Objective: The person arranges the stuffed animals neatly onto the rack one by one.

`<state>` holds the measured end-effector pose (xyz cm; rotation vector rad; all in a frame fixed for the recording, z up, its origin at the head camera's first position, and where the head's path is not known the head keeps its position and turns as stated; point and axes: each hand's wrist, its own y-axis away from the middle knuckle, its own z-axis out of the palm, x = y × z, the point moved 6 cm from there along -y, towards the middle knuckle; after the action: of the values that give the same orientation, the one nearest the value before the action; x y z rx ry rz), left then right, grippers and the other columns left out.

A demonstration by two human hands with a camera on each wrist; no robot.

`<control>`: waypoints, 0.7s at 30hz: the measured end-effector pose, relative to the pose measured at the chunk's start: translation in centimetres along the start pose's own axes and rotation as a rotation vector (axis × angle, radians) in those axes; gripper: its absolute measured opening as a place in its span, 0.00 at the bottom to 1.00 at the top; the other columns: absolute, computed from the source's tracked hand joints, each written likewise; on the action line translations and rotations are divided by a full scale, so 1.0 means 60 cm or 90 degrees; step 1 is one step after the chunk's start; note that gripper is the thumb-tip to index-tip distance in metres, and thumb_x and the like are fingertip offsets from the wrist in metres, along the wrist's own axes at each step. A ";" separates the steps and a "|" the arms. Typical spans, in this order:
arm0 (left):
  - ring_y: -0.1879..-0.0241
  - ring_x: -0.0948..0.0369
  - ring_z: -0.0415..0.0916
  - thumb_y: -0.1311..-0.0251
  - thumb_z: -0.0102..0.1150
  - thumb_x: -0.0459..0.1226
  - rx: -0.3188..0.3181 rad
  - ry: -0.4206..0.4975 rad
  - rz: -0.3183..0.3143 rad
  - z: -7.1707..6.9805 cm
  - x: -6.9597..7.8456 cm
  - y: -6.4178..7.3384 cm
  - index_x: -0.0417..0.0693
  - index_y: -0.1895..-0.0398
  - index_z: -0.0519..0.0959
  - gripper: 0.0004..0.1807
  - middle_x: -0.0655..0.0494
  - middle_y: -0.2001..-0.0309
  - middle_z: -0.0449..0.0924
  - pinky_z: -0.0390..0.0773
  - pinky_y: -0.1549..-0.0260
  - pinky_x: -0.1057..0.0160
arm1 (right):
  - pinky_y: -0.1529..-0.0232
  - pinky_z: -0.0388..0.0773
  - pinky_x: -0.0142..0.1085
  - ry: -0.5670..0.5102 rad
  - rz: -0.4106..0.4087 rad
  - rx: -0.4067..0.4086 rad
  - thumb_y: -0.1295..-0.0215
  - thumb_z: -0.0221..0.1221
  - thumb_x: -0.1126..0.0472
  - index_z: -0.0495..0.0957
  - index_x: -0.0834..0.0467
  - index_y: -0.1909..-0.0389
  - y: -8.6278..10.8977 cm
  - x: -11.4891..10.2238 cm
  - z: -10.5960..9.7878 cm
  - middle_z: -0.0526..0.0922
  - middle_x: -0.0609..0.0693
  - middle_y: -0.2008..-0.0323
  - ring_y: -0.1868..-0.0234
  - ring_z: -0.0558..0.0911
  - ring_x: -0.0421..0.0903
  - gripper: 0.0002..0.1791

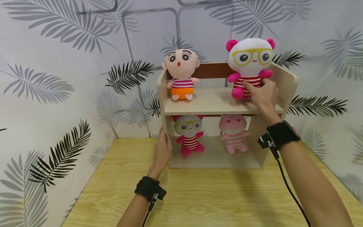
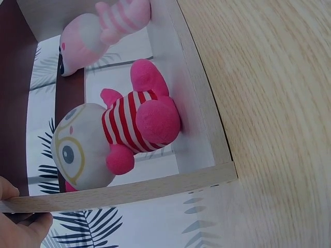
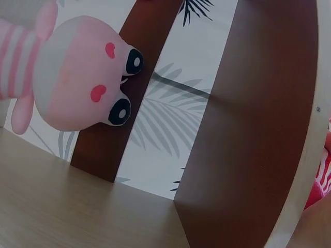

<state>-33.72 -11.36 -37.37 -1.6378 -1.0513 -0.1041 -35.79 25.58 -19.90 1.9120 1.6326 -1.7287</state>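
My right hand (image 1: pixel 265 96) grips a large panda plush toy (image 1: pixel 250 64) with yellow glasses round its striped body, at the right of the upper shelf. Whether its base touches the board cannot be made out. With my left hand (image 1: pixel 162 153) I hold the left side panel of the small wooden shelf (image 1: pixel 221 108), thumb and fingers on either side of its edge (image 2: pixel 129 192). At the upper left sits a boy plush toy (image 1: pixel 181 75) in orange shorts. Below are a smaller panda plush toy (image 1: pixel 189 135) and a pink plush toy (image 3: pixel 77 72) with heart cheeks.
The shelf stands on a wood-grain table (image 1: pixel 198 195) near a leaf-patterned backdrop (image 1: pixel 71 63). Its right side panel (image 1: pixel 285 83) rises close beside my right hand. A dark brown back rail (image 1: pixel 212 70) runs behind the upper toys. Cables (image 1: pixel 292 189) hang from both wrist cameras.
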 end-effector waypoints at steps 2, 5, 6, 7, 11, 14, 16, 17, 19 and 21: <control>0.52 0.35 0.78 0.33 0.52 0.23 -0.002 0.003 0.002 0.000 0.000 -0.001 0.27 0.34 0.64 0.24 0.25 0.53 0.78 0.79 0.59 0.39 | 0.64 0.66 0.32 0.000 0.008 -0.004 0.41 0.65 0.37 0.81 0.66 0.52 -0.006 0.000 0.003 0.84 0.59 0.56 0.57 0.75 0.45 0.34; 0.51 0.35 0.78 0.33 0.52 0.23 -0.002 0.006 0.007 -0.001 0.001 -0.002 0.26 0.34 0.63 0.25 0.24 0.52 0.77 0.78 0.59 0.39 | 0.63 0.67 0.32 -0.006 0.020 -0.014 0.41 0.65 0.37 0.81 0.65 0.50 -0.015 -0.002 0.009 0.83 0.58 0.54 0.56 0.75 0.46 0.35; 0.51 0.35 0.78 0.33 0.52 0.23 -0.002 0.007 0.006 -0.001 0.000 -0.002 0.26 0.34 0.63 0.25 0.24 0.52 0.77 0.78 0.58 0.39 | 0.62 0.67 0.32 -0.010 0.025 -0.019 0.41 0.65 0.37 0.81 0.65 0.49 -0.018 -0.003 0.011 0.83 0.58 0.54 0.55 0.75 0.46 0.35; 0.51 0.35 0.78 0.33 0.52 0.23 -0.001 0.007 0.006 -0.001 0.000 -0.003 0.26 0.34 0.63 0.25 0.24 0.52 0.77 0.78 0.58 0.39 | 0.62 0.68 0.31 -0.015 0.030 -0.024 0.41 0.65 0.36 0.80 0.65 0.48 -0.020 -0.003 0.014 0.83 0.58 0.53 0.54 0.75 0.46 0.36; 0.50 0.36 0.78 0.34 0.52 0.22 0.001 0.007 0.002 -0.002 -0.002 -0.003 0.27 0.34 0.63 0.25 0.25 0.51 0.77 0.78 0.57 0.39 | 0.60 0.69 0.31 -0.028 0.053 -0.041 0.41 0.65 0.36 0.79 0.65 0.45 -0.027 -0.003 0.023 0.82 0.58 0.51 0.53 0.75 0.45 0.38; 0.50 0.36 0.78 0.34 0.52 0.22 -0.003 0.005 0.004 0.000 -0.002 -0.002 0.27 0.34 0.63 0.25 0.25 0.51 0.77 0.79 0.57 0.40 | 0.58 0.70 0.31 -0.029 0.072 -0.045 0.41 0.64 0.36 0.79 0.66 0.44 -0.030 0.001 0.026 0.81 0.58 0.49 0.53 0.75 0.45 0.39; 0.50 0.36 0.78 0.34 0.52 0.22 -0.006 0.003 0.003 0.001 -0.002 -0.001 0.26 0.34 0.63 0.25 0.25 0.51 0.77 0.79 0.57 0.40 | 0.58 0.70 0.32 -0.026 0.082 -0.045 0.41 0.64 0.36 0.78 0.66 0.44 -0.032 0.004 0.026 0.81 0.59 0.49 0.52 0.75 0.46 0.39; 0.50 0.36 0.78 0.34 0.51 0.22 -0.007 0.003 0.003 0.001 -0.002 -0.001 0.26 0.34 0.63 0.25 0.25 0.52 0.77 0.79 0.58 0.40 | 0.58 0.70 0.32 -0.023 0.084 -0.045 0.41 0.64 0.36 0.78 0.66 0.44 -0.033 0.005 0.027 0.81 0.59 0.49 0.52 0.75 0.46 0.39; 0.50 0.36 0.78 0.34 0.51 0.22 -0.010 0.005 0.001 0.002 -0.002 -0.001 0.25 0.33 0.62 0.25 0.24 0.51 0.77 0.79 0.58 0.40 | 0.59 0.69 0.32 -0.017 0.086 -0.043 0.41 0.64 0.36 0.79 0.67 0.45 -0.035 0.008 0.027 0.81 0.59 0.49 0.52 0.74 0.46 0.39; 0.51 0.35 0.78 0.34 0.52 0.22 -0.007 0.003 -0.001 0.002 -0.003 -0.001 0.26 0.34 0.63 0.25 0.24 0.52 0.77 0.79 0.58 0.40 | 0.60 0.68 0.32 -0.015 0.085 -0.039 0.42 0.65 0.36 0.79 0.67 0.46 -0.038 0.010 0.029 0.82 0.59 0.50 0.53 0.74 0.46 0.39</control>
<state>-33.95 -11.37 -37.49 -1.6465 -1.0506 -0.1150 -38.69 25.78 -19.69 1.9188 1.4944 -1.6253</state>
